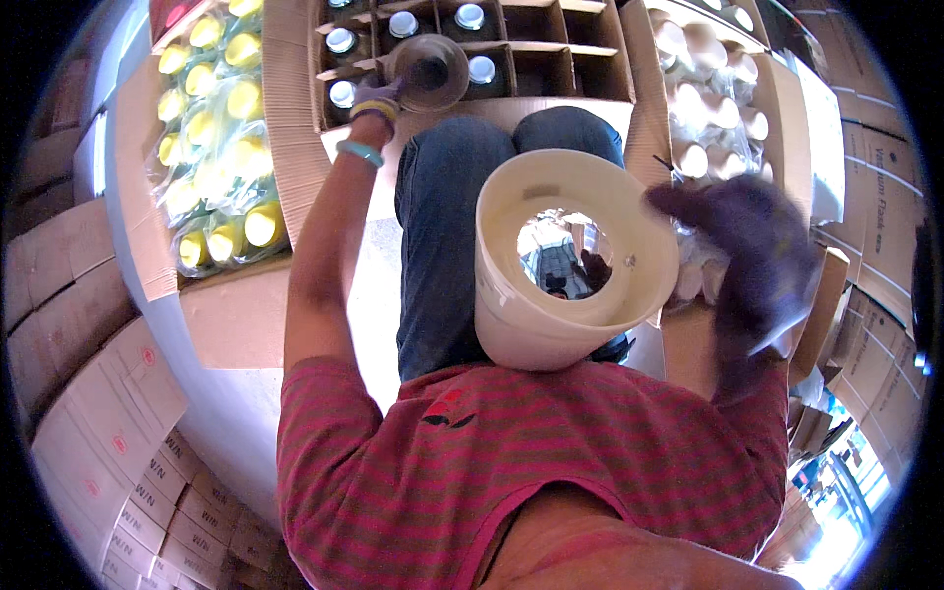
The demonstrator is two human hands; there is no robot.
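Observation:
My left hand [382, 97], with bands at the wrist, reaches into the divided carton ahead. Its fingers are at the edge of a round, greyish-brown, see-through piece with a dark centre [430, 74], which it appears to grip. Around it stand several white-capped bottles [470, 17] in the carton's cells. On my lap rests a wide cream-coloured cylinder [501, 305], tilted so that its open end faces up; a bright mirror-like circle shows inside. To the right of this cylinder my right hand [757, 241] is in a dark glove. It is smeared by motion, and its fingers cannot be made out.
The divided carton [560, 111] has cardboard cells. At left, an open carton [231, 329] holds several yellow-topped items [202, 128] in clear plastic. At right, another holds pale, round-topped items [721, 110]. Stacked cardboard boxes [108, 413] line both sides.

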